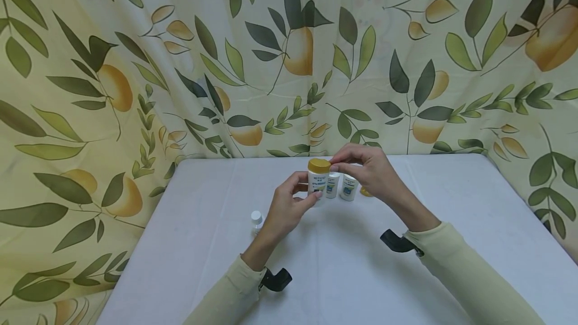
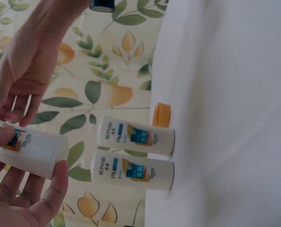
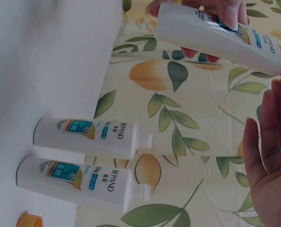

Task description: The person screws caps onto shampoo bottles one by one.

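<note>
A white bottle with a printed label [image 1: 318, 180] is held upright above the table in my left hand [image 1: 291, 202], its thumb across the front and fingers around the far side. On top sits a yellow cap [image 1: 319, 165]. My right hand [image 1: 368, 172] pinches the right edge of this cap between thumb and forefinger. Behind stand two similar white bottles, one nearer [image 3: 74, 182] and one farther [image 3: 86, 137] in the right wrist view, both with bare narrow necks. A loose yellow cap [image 2: 162, 115] lies beside them on the table.
A small bottle with a white cap [image 1: 256, 217] stands left of my left forearm, partly hidden by it. White cloth covers the table [image 1: 189, 265]. A leaf-and-fruit patterned curtain [image 1: 180, 89] hangs behind the table's far edge.
</note>
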Demonstrator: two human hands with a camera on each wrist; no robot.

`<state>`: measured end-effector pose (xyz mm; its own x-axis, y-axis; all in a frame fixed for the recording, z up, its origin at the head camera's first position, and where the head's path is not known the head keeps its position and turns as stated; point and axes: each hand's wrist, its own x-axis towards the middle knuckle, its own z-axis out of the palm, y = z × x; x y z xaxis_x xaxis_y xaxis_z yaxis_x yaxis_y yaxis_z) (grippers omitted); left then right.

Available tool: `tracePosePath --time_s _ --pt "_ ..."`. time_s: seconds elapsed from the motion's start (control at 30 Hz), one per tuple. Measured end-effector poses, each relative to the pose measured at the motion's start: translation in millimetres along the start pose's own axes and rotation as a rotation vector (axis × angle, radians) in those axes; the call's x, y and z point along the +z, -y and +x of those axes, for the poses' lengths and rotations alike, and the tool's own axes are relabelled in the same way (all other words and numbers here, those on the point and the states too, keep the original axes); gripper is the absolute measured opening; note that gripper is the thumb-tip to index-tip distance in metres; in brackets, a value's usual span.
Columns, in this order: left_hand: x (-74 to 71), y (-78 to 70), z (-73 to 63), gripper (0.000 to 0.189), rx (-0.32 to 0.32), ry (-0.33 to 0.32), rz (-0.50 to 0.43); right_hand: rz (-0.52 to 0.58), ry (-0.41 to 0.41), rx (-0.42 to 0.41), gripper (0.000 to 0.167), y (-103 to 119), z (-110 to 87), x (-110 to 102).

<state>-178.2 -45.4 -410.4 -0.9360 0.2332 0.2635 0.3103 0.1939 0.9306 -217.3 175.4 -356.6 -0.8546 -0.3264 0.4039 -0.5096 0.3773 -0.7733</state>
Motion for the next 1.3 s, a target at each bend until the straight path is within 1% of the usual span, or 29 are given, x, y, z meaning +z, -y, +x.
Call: tracePosePath --time_s 0.13,0.27,0.4,0.5,0.6,0.7,0.87,0.97,1.1,1.2,1.3 --pt "-0.7 -0.4 0.2 0.038 -0.003 0.014 0.001 0.03 0.013 0.003 0.01 -2 0.5 -1" --pt "-1.1 -1.1 -0.6 0.038 0.008 0.027 0.003 0.058 0.052 0.014 0.012 -3 0.9 -2" --pt "-1.4 -1.9 -2.2 0.039 0.008 0.042 0.006 0.07 0.113 0.057 0.021 -4 0.9 -4" --pt "-1.8 -2.5 -3.0 0.039 0.007 0.071 0.01 0.096 0.177 0.063 0.03 -4 1.1 -6" --pt "-2.1 -3.5 -3.3 0.041 0.012 0.108 0.012 0.15 0.247 0.037 0.035 -5 1.0 -8" --pt "-2.2 -4.4 -3.4 0.042 0.014 0.134 0.006 0.213 0.313 -0.01 0.039 -6 1.4 -10" --pt "-1.9 -5.1 -4.1 0.044 0.004 0.161 -0.004 0.286 0.4 -0.085 0.043 -7 2.0 -10" --pt "-1.4 -4.6 -4.3 0.043 0.017 0.163 0.005 0.297 0.412 -0.102 0.045 -8 1.2 -10" --pt "-0.5 -3.9 -5.2 0.042 0.051 0.146 0.019 0.256 0.368 -0.107 0.048 -7 1.1 -8" --pt "0.3 -3.7 -5.7 0.04 0.063 0.126 0.019 0.222 0.335 -0.093 0.048 -6 1.3 -6" --pt "1.2 -3.2 -5.3 0.039 0.06 0.115 0.015 0.211 0.327 -0.069 0.045 -5 1.2 -6"
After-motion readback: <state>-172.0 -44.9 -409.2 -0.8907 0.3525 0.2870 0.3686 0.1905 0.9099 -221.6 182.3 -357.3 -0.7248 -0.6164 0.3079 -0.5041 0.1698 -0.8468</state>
